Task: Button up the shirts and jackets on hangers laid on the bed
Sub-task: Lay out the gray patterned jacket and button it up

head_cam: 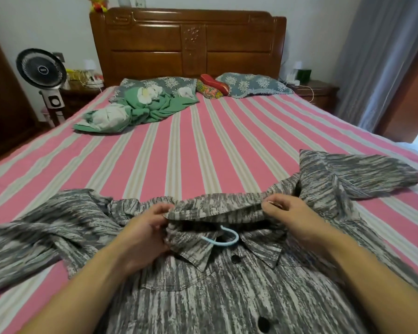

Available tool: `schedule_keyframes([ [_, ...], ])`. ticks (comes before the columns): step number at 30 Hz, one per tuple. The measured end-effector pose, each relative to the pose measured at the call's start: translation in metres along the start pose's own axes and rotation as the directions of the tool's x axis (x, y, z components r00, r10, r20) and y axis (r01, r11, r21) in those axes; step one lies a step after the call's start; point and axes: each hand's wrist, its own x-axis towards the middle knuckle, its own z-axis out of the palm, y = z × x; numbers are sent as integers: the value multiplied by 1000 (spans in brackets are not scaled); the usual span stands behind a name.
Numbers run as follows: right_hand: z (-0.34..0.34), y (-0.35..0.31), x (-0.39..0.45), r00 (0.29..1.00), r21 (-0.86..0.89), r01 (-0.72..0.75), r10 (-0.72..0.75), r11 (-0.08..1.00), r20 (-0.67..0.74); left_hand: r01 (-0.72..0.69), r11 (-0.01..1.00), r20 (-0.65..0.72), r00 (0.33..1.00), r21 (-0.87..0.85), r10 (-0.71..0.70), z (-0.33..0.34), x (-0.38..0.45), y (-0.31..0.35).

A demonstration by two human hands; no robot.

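While the grey streaked shirt point(227, 297) lies face-up on the pink striped bed point(179, 153), the left hand point(143, 233) pinches its collar's left end and the right hand point(284, 214) pinches the right end. Between them pokes a pale blue hanger hook point(223, 238); below, two dark buttons look fastened, though blurred.
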Motion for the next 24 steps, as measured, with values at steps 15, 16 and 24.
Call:
schedule_keyframes([
  [15, 4, 0, 14, 916, 820, -359, 335, 446, 219, 81, 978, -51, 994, -191, -92, -7, 20, 0],
  [16, 1, 2, 12, 915, 772, -366, 352, 520, 196, 49, 971, -73, 995, -233, -67, -5, 22, -3],
  [24, -18, 15, 17, 927, 760, -319, 352, 567, 127, 81, 995, -4, 997, 58, -81, 1, 19, 8],
])
